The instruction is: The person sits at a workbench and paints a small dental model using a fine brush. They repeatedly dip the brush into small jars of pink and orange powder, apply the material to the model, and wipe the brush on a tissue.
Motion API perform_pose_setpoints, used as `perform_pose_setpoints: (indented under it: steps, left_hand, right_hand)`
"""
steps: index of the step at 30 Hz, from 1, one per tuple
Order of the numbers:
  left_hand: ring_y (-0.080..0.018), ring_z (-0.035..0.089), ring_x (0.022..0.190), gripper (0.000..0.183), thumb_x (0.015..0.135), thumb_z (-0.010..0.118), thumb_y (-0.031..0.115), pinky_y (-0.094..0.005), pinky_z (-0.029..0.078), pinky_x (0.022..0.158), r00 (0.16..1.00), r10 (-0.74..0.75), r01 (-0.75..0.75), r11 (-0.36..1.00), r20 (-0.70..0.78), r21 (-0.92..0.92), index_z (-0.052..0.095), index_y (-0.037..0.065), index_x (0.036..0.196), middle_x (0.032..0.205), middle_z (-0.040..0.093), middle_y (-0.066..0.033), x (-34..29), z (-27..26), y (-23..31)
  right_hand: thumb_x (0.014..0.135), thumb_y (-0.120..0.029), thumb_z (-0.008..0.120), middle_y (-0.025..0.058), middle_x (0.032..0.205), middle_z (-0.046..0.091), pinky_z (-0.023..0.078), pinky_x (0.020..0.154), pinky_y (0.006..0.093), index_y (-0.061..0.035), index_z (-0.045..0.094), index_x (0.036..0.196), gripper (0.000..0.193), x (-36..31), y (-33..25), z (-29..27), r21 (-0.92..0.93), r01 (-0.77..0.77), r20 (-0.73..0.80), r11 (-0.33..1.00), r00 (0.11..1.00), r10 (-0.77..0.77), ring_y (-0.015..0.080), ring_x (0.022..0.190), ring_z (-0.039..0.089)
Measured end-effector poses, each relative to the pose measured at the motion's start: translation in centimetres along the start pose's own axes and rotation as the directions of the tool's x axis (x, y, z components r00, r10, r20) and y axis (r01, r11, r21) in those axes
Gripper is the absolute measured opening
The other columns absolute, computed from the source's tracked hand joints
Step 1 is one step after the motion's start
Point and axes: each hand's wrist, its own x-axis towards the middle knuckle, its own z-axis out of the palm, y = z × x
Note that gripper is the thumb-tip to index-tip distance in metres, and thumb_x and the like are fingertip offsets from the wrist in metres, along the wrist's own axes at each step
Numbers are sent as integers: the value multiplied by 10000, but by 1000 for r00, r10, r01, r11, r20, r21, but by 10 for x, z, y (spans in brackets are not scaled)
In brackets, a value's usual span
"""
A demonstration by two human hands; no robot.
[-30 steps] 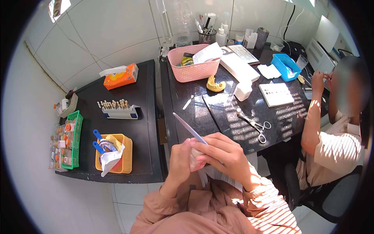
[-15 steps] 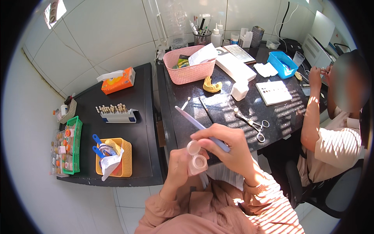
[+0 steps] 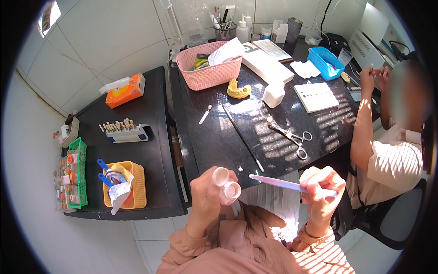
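Note:
In my left hand is a small pink jar, its flip lid raised; pale pink powder shows inside. My right hand, apart from the jar, grips a pale lilac spatula whose blade points left toward the jar. Beyond them on the black table lie a thin black brush and locking forceps with a small pale piece at their tip. Left of the brush lies a tooth shade tab. A yellow dental cast and a white squarish bottle stand farther back.
A pink basket, white box, white palette and blue basket occupy the table. The left table holds a shade guide, yellow basket, green basket and tissue box. A seated co-worker is at right.
My right hand has moved right and down, carrying the spatula away from above the jar. The jar stays in my left hand with its lid up. The view has shifted slightly.

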Motion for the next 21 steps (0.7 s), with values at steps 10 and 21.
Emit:
perform_pose_setpoints:
  steps: [10, 21]
  left_hand:
    - [-162, 627, 626, 606, 989, 253, 356, -269, 469, 572, 1000, 13, -13, 998, -5, 67, 653, -39, 762, 704, 635, -87, 5, 3, 3]
    - [-214, 646, 702, 467, 1008, 369, 246, -320, 503, 666, 999, 4, -3, 1000, 33, -18, 696, -42, 841, 762, 702, -116, 4, 0, 2]
  right_hand:
    - [767, 52, 757, 115, 623, 623, 385, 453, 244, 47, 651, 744, 108, 2, -8, 15, 71, -21, 110, 997, 994, 13, 113, 507, 557]
    - [886, -267, 718, 49, 629, 601, 323, 493, 223, 26, 667, 778, 316, 4, -12, 36, -203, -193, 101, 960, 971, 216, 71, 533, 464]
